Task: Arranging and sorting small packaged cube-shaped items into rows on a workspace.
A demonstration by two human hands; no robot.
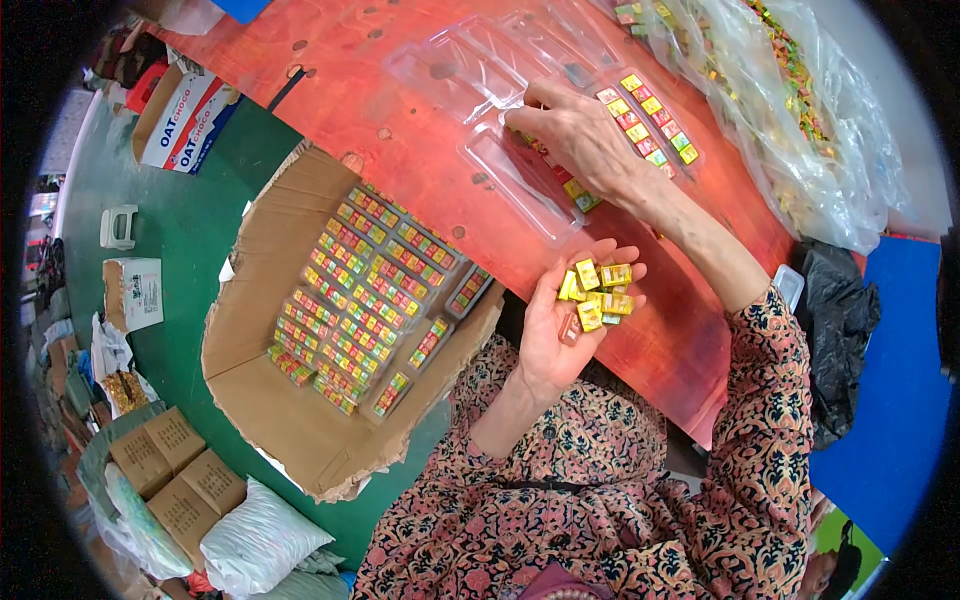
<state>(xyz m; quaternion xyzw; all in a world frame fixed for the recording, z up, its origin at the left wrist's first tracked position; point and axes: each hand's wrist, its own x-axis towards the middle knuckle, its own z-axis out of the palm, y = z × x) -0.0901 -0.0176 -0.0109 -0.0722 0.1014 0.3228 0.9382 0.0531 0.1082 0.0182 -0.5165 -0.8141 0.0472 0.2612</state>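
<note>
My left hand (556, 338) is turned palm up just off the table edge. In its cupped palm lie several small yellow wrapped cubes (600, 290), with a brownish-red one (570, 329) among them. Over the table, my right hand (585, 140) reaches into a clear plastic tray (520, 185) with thumb and forefinger closed together. Whatever they pinch is hidden. Yellow, red and green cubes (578, 192) show in a row under that hand. Beside it, another clear tray holds two rows of coloured cubes (640, 120).
Nested clear trays (470, 65) lie at the back of the red table (350, 95). A plastic bag of loose cubes (790, 110) sits at the right. Left of the table, a large open carton (250, 330) holds stacked filled trays (365, 290). Cartons (180, 465) and a white sack (260, 540) stand on the floor.
</note>
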